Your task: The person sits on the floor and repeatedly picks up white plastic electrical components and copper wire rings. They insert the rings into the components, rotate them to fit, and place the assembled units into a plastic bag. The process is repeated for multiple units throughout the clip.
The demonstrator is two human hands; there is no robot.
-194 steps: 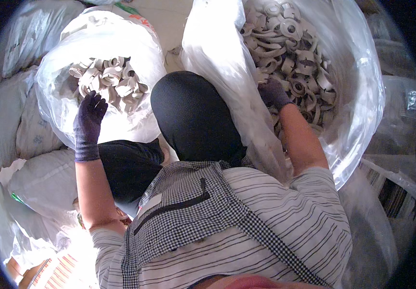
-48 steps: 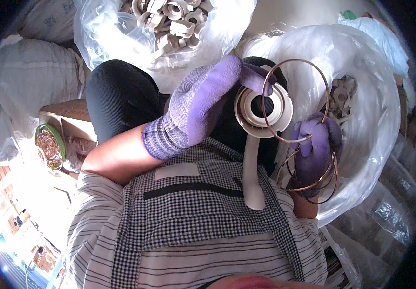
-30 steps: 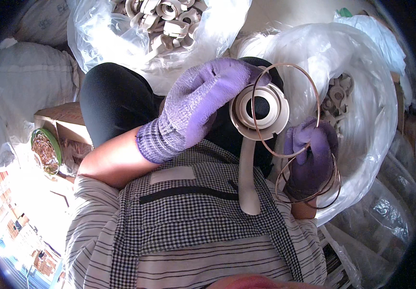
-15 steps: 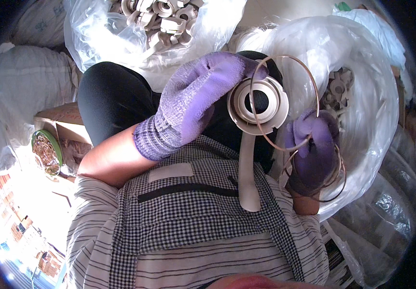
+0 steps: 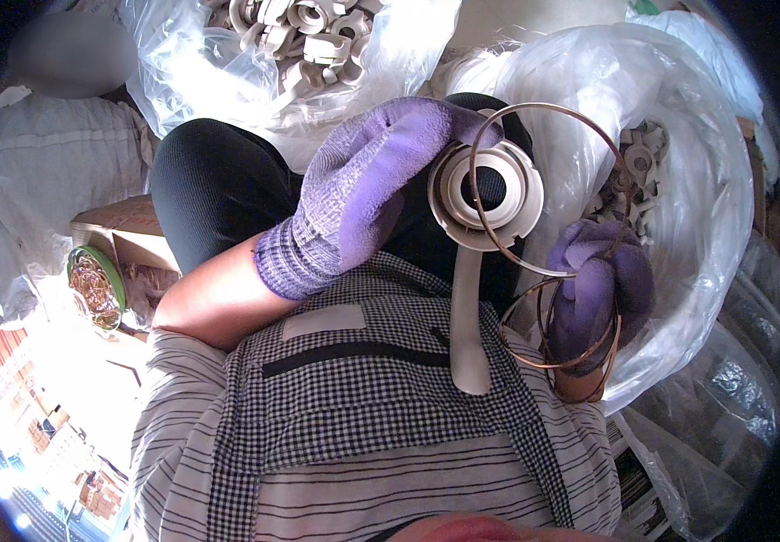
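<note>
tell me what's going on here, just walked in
The gloved left hand appears to hold a beige part with a round opening and a long, curved arm hanging below it. The gloved right hand holds a thin copper-coloured ring, which crosses in front of that opening, and more wire loops hang around the same hand. Beyond the lap and to the right stand open plastic bags with more beige parts.

Lettering, legible: none. Apron (image 5: 354, 415), chest: pale rectangular patch (image 5: 325, 320), any print unreadable. Cardboard box (image 5: 128, 215), at left: any print too small to tell. Upper left: grey blur (image 5: 74, 54), nothing legible beneath.
</note>
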